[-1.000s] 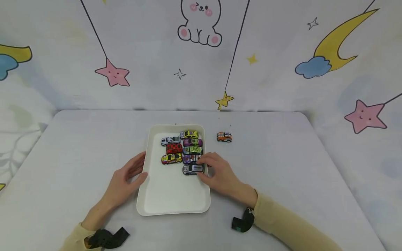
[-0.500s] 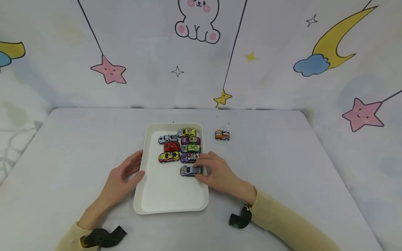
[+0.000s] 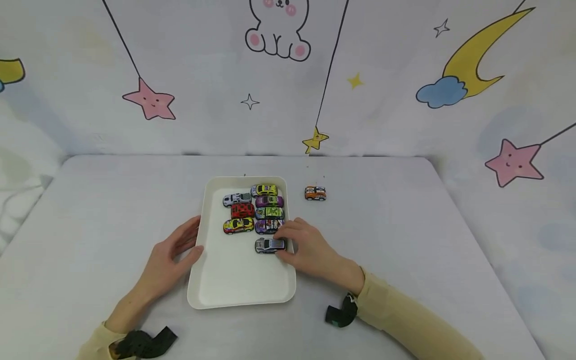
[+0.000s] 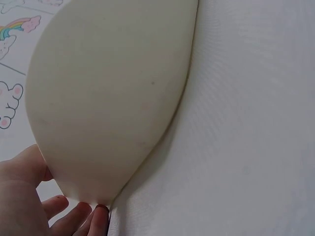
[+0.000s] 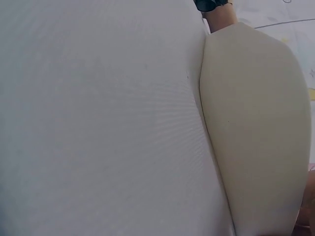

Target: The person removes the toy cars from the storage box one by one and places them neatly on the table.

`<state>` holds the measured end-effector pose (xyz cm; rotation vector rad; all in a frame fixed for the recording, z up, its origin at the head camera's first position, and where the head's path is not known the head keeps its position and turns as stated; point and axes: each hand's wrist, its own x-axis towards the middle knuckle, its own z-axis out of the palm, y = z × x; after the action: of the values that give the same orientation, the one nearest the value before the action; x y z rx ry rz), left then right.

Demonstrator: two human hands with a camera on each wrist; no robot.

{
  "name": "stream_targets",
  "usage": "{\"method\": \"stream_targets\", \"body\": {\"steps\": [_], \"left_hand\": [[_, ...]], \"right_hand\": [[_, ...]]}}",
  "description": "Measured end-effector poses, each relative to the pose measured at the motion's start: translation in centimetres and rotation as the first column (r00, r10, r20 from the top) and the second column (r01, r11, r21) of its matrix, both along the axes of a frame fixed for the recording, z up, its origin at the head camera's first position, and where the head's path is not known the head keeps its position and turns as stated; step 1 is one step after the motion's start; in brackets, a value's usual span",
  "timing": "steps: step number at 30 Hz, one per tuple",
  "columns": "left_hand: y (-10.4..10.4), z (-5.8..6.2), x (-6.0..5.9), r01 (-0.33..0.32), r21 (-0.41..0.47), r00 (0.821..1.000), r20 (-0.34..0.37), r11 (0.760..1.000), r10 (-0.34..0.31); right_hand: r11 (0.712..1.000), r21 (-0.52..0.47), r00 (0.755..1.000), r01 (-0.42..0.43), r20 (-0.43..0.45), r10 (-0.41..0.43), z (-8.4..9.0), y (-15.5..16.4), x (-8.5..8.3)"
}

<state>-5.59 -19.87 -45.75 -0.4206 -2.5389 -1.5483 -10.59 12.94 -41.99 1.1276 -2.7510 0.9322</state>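
Holding eight cars (image 3: 258, 215), one tray (image 3: 225, 285)

You have the tray (image 3: 216, 287) mid-table: cars (image 3: 254, 210) packed in its far half, one car (image 3: 270, 245) just nearer you, and a lone car (image 3: 315, 193) right of the tray.

Left hand (image 3: 173, 252) flat, fingers straight, thumb against tray's left edge; right hand (image 3: 310, 247) at tray's right edge, fingers curled; both sleeves angled inward.
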Motion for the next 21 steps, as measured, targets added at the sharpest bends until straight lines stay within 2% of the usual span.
{"method": "stream_targets", "body": {"steps": [6, 21], "left_hand": [[0.0, -0.1, 0.2, -0.004, -0.002, 1.000, 0.010, 1.000, 0.004], [-0.1, -0.2, 0.0, 0.001, -0.011, 1.000, -0.026, 1.000, -0.001]], "right_hand": [[0.999, -0.027, 0.999, -0.021, -0.039, 0.020, -0.3, 0.0, 0.0], [0.973, -0.226, 0.992, -0.040, -0.127, 0.011, -2.0, 0.0, -0.2]]}}
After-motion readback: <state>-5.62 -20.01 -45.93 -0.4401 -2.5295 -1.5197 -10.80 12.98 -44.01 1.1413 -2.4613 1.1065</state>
